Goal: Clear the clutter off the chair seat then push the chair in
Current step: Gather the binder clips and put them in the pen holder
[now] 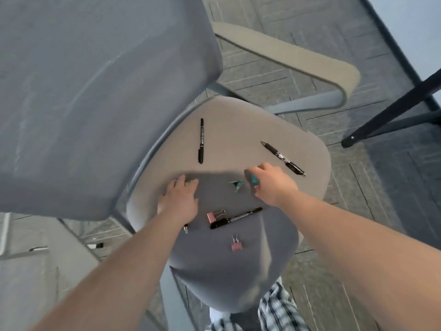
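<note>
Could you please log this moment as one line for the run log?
stage: clearing seat | left hand: on small item | right hand: closing on teal clip | left on seat: pens, clips | chair: not pushed in

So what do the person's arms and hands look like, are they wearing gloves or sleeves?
No gloves and no sleeves in view. Both forearms are bare from the bottom edge of the picture up to the wrists, and the left hand and right hand are bare too. No watch, ring or bracelet shows. The only clothing visible is checked fabric low in the picture, below the chair seat.
</note>
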Action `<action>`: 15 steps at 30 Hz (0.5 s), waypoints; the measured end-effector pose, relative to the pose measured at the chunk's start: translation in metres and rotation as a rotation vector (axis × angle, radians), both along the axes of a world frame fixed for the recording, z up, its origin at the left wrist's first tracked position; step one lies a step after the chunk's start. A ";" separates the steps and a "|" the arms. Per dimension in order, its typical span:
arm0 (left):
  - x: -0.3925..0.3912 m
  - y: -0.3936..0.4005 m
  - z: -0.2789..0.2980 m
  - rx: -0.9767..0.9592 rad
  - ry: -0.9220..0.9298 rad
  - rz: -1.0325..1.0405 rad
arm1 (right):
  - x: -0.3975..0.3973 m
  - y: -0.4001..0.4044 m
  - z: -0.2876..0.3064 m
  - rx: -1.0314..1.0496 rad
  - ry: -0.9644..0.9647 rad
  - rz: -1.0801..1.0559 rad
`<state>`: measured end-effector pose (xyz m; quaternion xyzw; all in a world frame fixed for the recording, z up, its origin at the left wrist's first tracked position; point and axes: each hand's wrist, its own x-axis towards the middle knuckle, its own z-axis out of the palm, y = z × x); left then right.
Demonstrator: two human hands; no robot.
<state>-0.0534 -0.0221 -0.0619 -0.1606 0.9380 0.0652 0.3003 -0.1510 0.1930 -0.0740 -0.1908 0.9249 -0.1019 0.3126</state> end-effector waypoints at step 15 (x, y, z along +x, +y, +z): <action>-0.011 -0.003 -0.038 -0.018 0.044 0.030 | -0.009 -0.009 -0.010 0.016 0.116 0.011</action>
